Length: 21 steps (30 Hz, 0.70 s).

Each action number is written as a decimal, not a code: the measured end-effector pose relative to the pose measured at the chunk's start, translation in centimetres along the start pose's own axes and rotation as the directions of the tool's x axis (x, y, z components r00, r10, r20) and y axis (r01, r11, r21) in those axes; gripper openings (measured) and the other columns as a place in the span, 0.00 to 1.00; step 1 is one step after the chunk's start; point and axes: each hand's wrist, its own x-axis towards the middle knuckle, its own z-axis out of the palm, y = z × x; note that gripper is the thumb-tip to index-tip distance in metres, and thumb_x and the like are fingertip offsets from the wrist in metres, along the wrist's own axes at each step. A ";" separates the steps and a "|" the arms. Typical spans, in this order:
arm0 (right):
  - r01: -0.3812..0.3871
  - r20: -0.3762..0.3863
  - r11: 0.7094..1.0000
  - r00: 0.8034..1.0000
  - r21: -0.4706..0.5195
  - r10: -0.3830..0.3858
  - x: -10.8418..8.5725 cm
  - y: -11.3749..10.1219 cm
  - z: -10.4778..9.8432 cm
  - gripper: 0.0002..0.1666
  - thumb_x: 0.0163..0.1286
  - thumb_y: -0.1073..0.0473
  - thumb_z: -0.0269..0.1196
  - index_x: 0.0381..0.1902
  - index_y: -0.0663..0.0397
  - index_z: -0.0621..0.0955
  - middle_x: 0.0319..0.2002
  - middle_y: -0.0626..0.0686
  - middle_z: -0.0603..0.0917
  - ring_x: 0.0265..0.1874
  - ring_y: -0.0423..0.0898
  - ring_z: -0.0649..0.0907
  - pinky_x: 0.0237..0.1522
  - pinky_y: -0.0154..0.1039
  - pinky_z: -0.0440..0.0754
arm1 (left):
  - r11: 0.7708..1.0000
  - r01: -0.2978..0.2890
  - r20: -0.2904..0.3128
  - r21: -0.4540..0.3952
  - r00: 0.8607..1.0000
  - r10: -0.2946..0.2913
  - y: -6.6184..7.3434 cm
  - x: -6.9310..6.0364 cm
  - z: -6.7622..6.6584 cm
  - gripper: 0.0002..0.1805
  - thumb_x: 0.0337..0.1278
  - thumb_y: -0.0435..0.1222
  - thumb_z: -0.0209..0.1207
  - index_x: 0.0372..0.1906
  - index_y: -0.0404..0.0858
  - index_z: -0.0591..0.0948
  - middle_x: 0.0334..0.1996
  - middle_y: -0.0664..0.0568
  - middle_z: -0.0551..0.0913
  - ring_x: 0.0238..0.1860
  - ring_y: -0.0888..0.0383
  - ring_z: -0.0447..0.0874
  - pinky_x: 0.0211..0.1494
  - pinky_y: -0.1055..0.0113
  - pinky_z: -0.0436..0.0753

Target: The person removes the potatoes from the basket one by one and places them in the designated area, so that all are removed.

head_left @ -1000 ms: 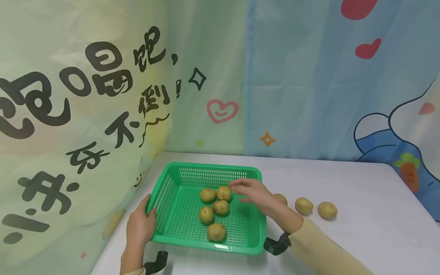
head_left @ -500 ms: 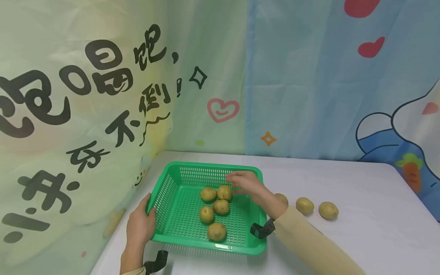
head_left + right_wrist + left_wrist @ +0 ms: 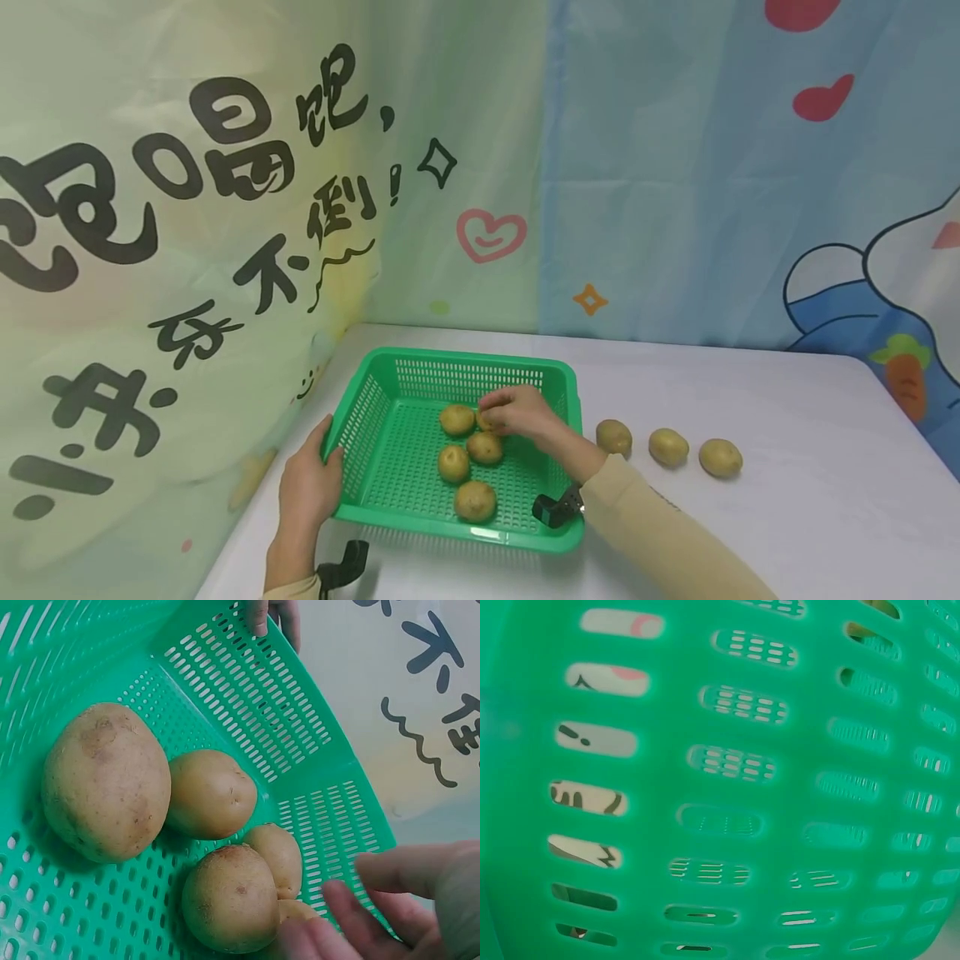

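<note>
A green plastic basket (image 3: pixel 397 467) with slotted walls stands on the table, several potatoes inside. My left hand (image 3: pixel 309 479) grips its left rim, thumb at the inner side; the left wrist view shows only the basket's slotted wall. Over the back-right potato (image 3: pixel 482 420) is my right hand (image 3: pixel 521 410), partly covering it. In the right wrist view, the right-hand fingers (image 3: pixel 352 922) are spread and bent a little beside that potato (image 3: pixel 297 909), without closing round it. Nearby in the basket lie a large potato (image 3: pixel 475 501) at the front and others (image 3: pixel 484 447) behind.
On the white table (image 3: pixel 810 500), right of the basket, three potatoes lie in a row: a near one (image 3: pixel 614 437), a middle one (image 3: pixel 668 447) and a far-right one (image 3: pixel 721 457). Printed curtains (image 3: pixel 637 208) hang behind and at left.
My right hand has moved left and come down onto the back-right potato. The right forearm no longer covers the nearest table potato. The left hand keeps its grip on the basket rim.
</note>
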 end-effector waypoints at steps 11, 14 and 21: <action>0.107 0.072 0.927 0.994 -0.360 -0.086 -0.3 0.8 0.1 0.19 0.51 0.69 0.66 0.44 0.57 0.87 0.42 0.51 0.88 0.42 0.47 0.83 0.40 0.40 0.81 | 1.000 0.002 -0.003 0.001 1.000 -0.002 0.1 0.0 0.0 0.28 0.69 0.34 0.51 0.72 0.36 0.65 0.63 0.31 0.73 0.40 0.45 0.78 0.39 0.52 0.75; 0.093 0.099 0.939 0.993 -0.331 -0.064 -0.3 0.9 0.1 0.22 0.49 0.72 0.65 0.46 0.58 0.86 0.44 0.53 0.87 0.39 0.46 0.83 0.34 0.41 0.82 | 1.000 0.001 -0.003 0.002 1.000 -0.001 0.0 0.1 0.0 0.29 0.69 0.34 0.51 0.72 0.36 0.65 0.63 0.31 0.73 0.39 0.45 0.78 0.38 0.53 0.74; 0.079 0.194 0.926 0.981 -0.369 -0.006 -0.7 0.7 0.3 0.25 0.49 0.73 0.68 0.47 0.54 0.86 0.46 0.52 0.86 0.42 0.44 0.83 0.30 0.38 0.82 | 1.000 0.004 -0.001 0.006 1.000 -0.004 0.1 0.1 -0.1 0.29 0.69 0.34 0.51 0.72 0.36 0.64 0.63 0.31 0.73 0.41 0.44 0.78 0.41 0.50 0.75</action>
